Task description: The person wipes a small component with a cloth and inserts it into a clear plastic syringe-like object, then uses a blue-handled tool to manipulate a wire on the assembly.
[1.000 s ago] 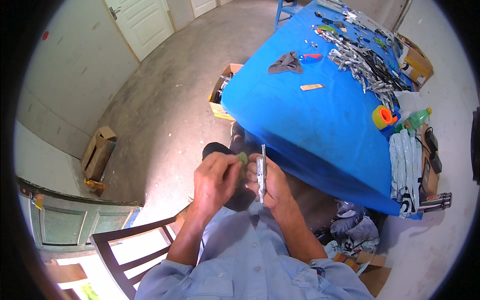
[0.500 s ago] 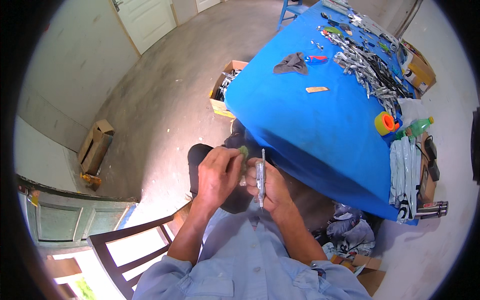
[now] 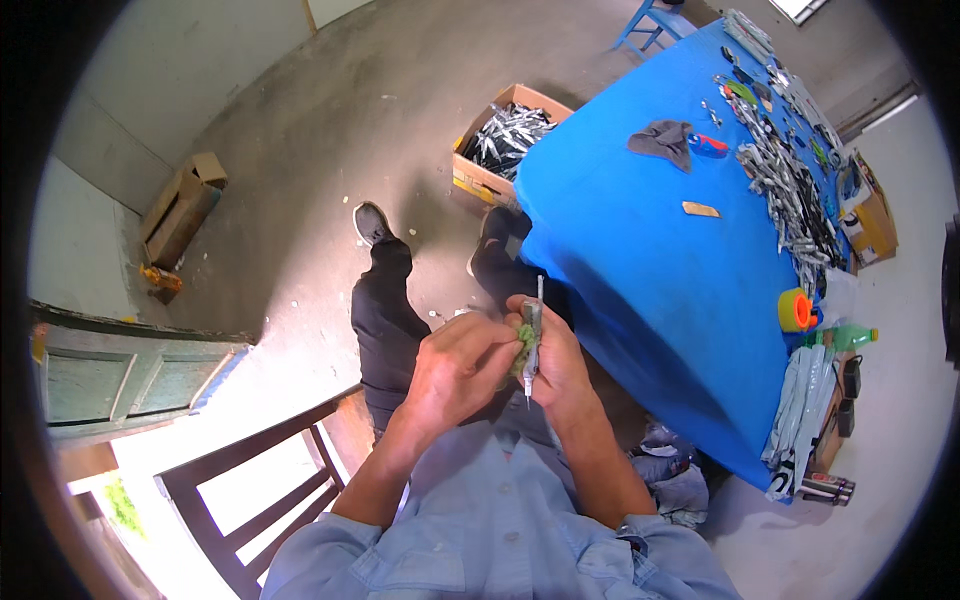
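In front of my chest, my left hand point(image 3: 455, 365) pinches a small green scouring pad point(image 3: 525, 340) between thumb and fingertips. The pad presses against the side of a slim silver-grey tool point(image 3: 532, 355), whose exact kind I cannot make out. My right hand point(image 3: 560, 360) is closed round this tool and holds it nearly upright, with a thin rod sticking out at the top and a fine point at the bottom. Part of the tool is hidden by the pad and my fingers.
A blue-covered table point(image 3: 630, 260) stands on the right, bearing a long heap of silver tools point(image 3: 790, 190), a grey cloth point(image 3: 662, 143), a tape roll point(image 3: 796, 310) and a green bottle point(image 3: 850, 335). A cardboard box point(image 3: 480, 180) full of similar tools sits beside it. A dark wooden chair point(image 3: 250, 525) is at lower left.
My left hand has moved right and brought the scouring pad from beside the tool onto it. The view has shifted, so my legs and the box of tools show more fully.
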The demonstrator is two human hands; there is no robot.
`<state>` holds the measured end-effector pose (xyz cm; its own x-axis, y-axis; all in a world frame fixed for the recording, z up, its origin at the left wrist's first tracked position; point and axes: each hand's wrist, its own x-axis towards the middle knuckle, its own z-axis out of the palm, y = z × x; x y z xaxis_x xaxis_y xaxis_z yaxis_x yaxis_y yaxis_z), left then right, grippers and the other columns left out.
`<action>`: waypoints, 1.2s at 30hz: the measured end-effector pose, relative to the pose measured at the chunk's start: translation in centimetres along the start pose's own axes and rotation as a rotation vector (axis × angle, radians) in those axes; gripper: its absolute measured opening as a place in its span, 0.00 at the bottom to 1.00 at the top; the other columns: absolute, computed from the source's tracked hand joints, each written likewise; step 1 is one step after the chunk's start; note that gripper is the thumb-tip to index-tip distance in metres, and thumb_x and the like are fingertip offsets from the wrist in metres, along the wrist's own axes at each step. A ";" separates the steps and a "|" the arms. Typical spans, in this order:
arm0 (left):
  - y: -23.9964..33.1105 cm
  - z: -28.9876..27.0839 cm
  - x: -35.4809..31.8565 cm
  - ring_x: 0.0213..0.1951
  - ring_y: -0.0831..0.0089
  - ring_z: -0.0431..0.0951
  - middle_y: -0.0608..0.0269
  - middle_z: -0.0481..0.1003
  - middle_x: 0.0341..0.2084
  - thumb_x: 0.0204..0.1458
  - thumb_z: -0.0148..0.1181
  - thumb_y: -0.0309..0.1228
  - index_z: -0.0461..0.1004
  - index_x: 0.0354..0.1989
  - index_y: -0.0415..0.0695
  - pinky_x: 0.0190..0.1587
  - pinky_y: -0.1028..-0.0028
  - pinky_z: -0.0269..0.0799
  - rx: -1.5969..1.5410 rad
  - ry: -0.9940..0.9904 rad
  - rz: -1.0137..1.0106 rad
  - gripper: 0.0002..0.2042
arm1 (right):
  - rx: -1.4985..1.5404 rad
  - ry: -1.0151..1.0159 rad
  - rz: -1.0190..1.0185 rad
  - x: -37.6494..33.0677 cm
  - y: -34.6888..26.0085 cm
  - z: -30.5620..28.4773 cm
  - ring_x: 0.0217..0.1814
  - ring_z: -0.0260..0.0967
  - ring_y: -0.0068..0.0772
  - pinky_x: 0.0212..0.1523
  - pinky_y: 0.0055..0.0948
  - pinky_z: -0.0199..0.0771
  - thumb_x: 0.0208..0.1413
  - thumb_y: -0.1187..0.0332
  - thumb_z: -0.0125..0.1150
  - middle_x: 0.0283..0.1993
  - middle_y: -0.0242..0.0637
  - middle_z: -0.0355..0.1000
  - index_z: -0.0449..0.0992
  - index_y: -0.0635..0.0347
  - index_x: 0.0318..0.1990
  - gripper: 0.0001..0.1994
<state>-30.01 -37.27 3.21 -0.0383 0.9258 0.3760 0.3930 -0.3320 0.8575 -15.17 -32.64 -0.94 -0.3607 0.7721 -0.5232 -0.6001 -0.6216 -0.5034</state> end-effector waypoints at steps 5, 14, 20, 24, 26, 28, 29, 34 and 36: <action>-3.0 -1.2 1.6 0.30 0.55 0.79 0.54 0.77 0.28 0.48 0.69 0.18 0.79 0.35 0.37 0.35 0.63 0.75 0.136 0.140 0.079 0.07 | -0.216 0.017 0.010 2.5 1.3 2.3 0.28 0.69 0.20 0.20 0.21 0.68 0.71 0.64 0.51 0.34 0.32 0.71 0.73 0.60 0.47 0.10; -8.3 -5.5 3.3 0.30 0.59 0.81 0.53 0.78 0.29 0.49 0.67 0.15 0.78 0.33 0.36 0.35 0.66 0.76 0.113 0.309 -0.124 0.05 | -0.186 0.021 0.221 7.6 3.1 5.4 0.26 0.64 0.19 0.20 0.20 0.63 0.70 0.61 0.53 0.31 0.29 0.67 0.72 0.59 0.48 0.11; -9.1 -5.2 1.9 0.32 0.56 0.81 0.52 0.79 0.29 0.47 0.68 0.16 0.79 0.34 0.36 0.36 0.64 0.77 0.109 0.277 -0.077 0.07 | -0.307 0.059 0.142 11.5 5.0 5.5 0.28 0.67 0.19 0.23 0.21 0.65 0.70 0.61 0.52 0.32 0.29 0.70 0.75 0.58 0.47 0.11; -10.5 -6.8 2.9 0.32 0.54 0.81 0.51 0.79 0.30 0.47 0.68 0.15 0.78 0.35 0.36 0.36 0.64 0.77 0.204 0.306 -0.089 0.08 | -0.451 0.082 0.135 11.8 6.0 7.7 0.27 0.67 0.20 0.21 0.21 0.66 0.71 0.61 0.51 0.31 0.29 0.70 0.74 0.58 0.48 0.11; -10.9 -8.1 3.7 0.32 0.53 0.81 0.51 0.79 0.30 0.48 0.68 0.15 0.78 0.35 0.36 0.36 0.63 0.77 0.227 0.316 -0.096 0.08 | -0.453 0.007 0.196 12.0 6.0 8.1 0.26 0.67 0.21 0.19 0.23 0.67 0.71 0.59 0.50 0.32 0.30 0.70 0.74 0.57 0.48 0.12; -11.4 -9.2 4.6 0.32 0.54 0.81 0.51 0.79 0.30 0.48 0.67 0.15 0.78 0.35 0.36 0.35 0.64 0.77 0.249 0.372 -0.118 0.07 | -0.397 -0.094 0.302 12.2 5.7 8.4 0.25 0.68 0.22 0.19 0.24 0.67 0.71 0.59 0.49 0.33 0.31 0.71 0.73 0.57 0.48 0.12; -11.5 -9.8 4.9 0.32 0.54 0.81 0.51 0.79 0.30 0.48 0.67 0.15 0.78 0.35 0.36 0.35 0.64 0.77 0.254 0.395 -0.129 0.07 | -0.388 -0.103 0.320 12.3 5.7 8.9 0.25 0.68 0.22 0.19 0.24 0.67 0.71 0.58 0.49 0.33 0.31 0.71 0.73 0.56 0.48 0.12; -9.4 -10.4 4.8 0.31 0.56 0.81 0.51 0.79 0.30 0.48 0.68 0.15 0.78 0.36 0.36 0.35 0.65 0.78 0.308 0.321 -0.047 0.08 | -0.293 0.025 0.312 13.1 5.0 9.5 0.26 0.67 0.23 0.19 0.23 0.67 0.71 0.60 0.50 0.33 0.31 0.70 0.73 0.56 0.48 0.11; -9.0 -8.3 3.9 0.32 0.56 0.81 0.53 0.79 0.30 0.47 0.69 0.16 0.78 0.36 0.37 0.36 0.64 0.78 0.297 0.286 -0.011 0.09 | -0.335 -0.017 0.223 13.2 4.3 8.9 0.30 0.69 0.19 0.21 0.23 0.67 0.72 0.62 0.50 0.33 0.29 0.72 0.75 0.57 0.47 0.10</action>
<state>-41.31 -32.16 -0.13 -0.2813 0.8277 0.4856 0.6376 -0.2170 0.7392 -28.87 -23.96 -3.86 -0.4690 0.6135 -0.6353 -0.2407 -0.7809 -0.5763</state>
